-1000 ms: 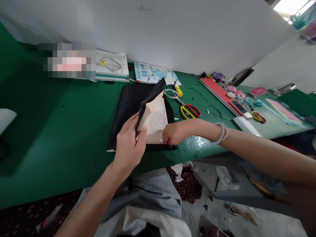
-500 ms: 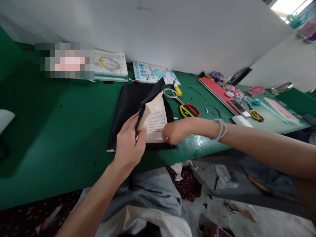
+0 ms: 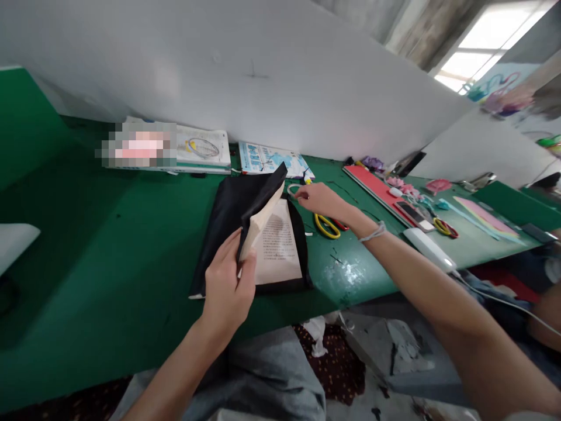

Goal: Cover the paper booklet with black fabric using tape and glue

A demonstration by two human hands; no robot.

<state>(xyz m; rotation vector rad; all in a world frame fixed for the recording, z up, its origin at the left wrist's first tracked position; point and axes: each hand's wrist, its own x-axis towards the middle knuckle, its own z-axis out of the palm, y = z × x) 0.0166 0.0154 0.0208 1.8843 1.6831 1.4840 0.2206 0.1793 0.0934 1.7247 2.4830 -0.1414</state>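
Observation:
A thick book (image 3: 277, 245) in a black cover lies open on the green table. My left hand (image 3: 230, 278) is closed round a raised bundle of its pages and cover, thumb on the page side. The black cover sheet (image 3: 228, 202) spreads flat to the left. Beyond the book's upper right corner, my right hand (image 3: 318, 200) has its fingers pinched at a white ring (image 3: 293, 189), like a roll of tape, and hides part of it. Scissors with yellow and red handles (image 3: 326, 227) lie beneath the right forearm, partly covered.
Books (image 3: 205, 153) and a blue-and-white booklet (image 3: 274, 159) rest along the wall. To the right are a red folder (image 3: 372, 190), a phone (image 3: 414, 215), a white device (image 3: 429, 248) with a cable, more scissors (image 3: 446, 228) and coloured paper (image 3: 486, 216). Black scraps dot the table.
My right hand has left the lower right corner of the page and moved up to the white ring. My left hand still holds the raised pages. The view has tilted upward.

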